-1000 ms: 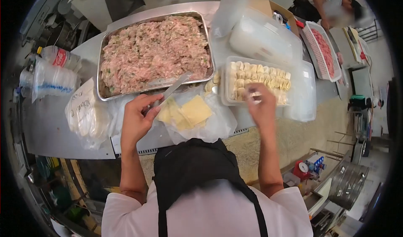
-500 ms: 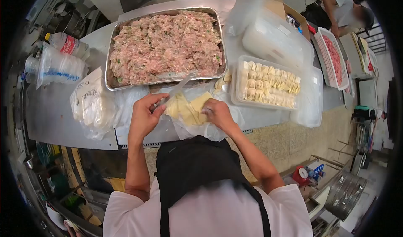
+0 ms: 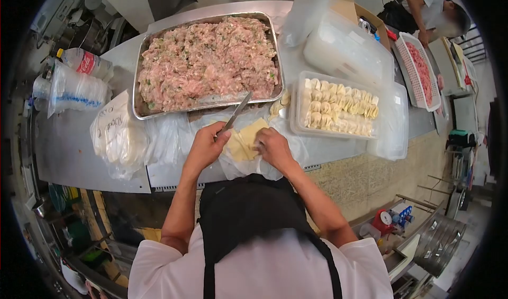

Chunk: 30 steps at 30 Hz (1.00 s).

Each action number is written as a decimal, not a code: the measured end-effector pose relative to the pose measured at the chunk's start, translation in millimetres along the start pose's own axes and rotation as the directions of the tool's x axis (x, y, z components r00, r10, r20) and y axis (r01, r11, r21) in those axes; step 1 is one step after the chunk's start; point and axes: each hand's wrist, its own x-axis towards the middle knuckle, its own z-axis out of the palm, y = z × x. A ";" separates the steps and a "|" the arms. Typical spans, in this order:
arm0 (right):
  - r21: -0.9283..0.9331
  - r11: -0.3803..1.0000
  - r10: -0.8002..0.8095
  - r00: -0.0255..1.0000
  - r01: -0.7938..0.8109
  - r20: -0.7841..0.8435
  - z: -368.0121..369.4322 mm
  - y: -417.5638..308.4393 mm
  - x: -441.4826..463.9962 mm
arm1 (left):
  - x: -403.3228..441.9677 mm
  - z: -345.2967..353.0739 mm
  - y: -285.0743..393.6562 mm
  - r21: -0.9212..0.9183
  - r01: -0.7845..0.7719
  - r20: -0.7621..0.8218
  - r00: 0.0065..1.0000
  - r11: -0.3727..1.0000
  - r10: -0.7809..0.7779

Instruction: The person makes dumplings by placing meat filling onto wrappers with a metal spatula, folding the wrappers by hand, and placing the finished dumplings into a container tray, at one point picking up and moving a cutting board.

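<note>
My left hand (image 3: 208,146) is closed around a narrow metal spatula (image 3: 238,111), its tip slanting up to the near rim of the meat tray. Below it, yellow square dumpling wrappers (image 3: 244,141) lie in a stack on a clear plastic sheet (image 3: 233,166). The fingers of my right hand (image 3: 274,149) are curled and pinching the right edge of a wrapper. A large metal tray (image 3: 136,90) of minced meat filling (image 3: 209,60) stands just beyond both hands. To the right, a clear plastic container (image 3: 297,120) holds rows of folded dumplings (image 3: 338,105).
Left are a bag of pale wrappers (image 3: 119,135), bagged plastic cups (image 3: 79,90) and a bottle (image 3: 87,63). Behind the dumplings lie plastic lids (image 3: 349,52). A white basket (image 3: 407,60) of meat stands far right, near another person (image 3: 428,7).
My left hand has shifted right and slightly down, closer to the wrappers, and the spatula now points more steeply up. My right hand stays at the wrapper edge.
</note>
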 end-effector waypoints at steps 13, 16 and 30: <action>0.558 0.801 0.331 0.937 -0.217 -0.111 -3.2 -10.5 -2.2 | 13.7 67.8 -9.3 -0.344 -0.040 0.024 0.998 0.938 0.052; 0.641 0.688 0.471 0.881 -0.340 -0.038 -11.2 -18.9 -2.5 | 14.4 70.2 -12.4 -0.394 -0.050 0.000 0.999 0.918 0.054; 0.991 -0.122 0.490 0.872 0.063 0.005 -119.4 -27.8 -37.1 | 0.3 -1.0 19.5 0.148 -0.104 -0.096 0.988 0.983 0.119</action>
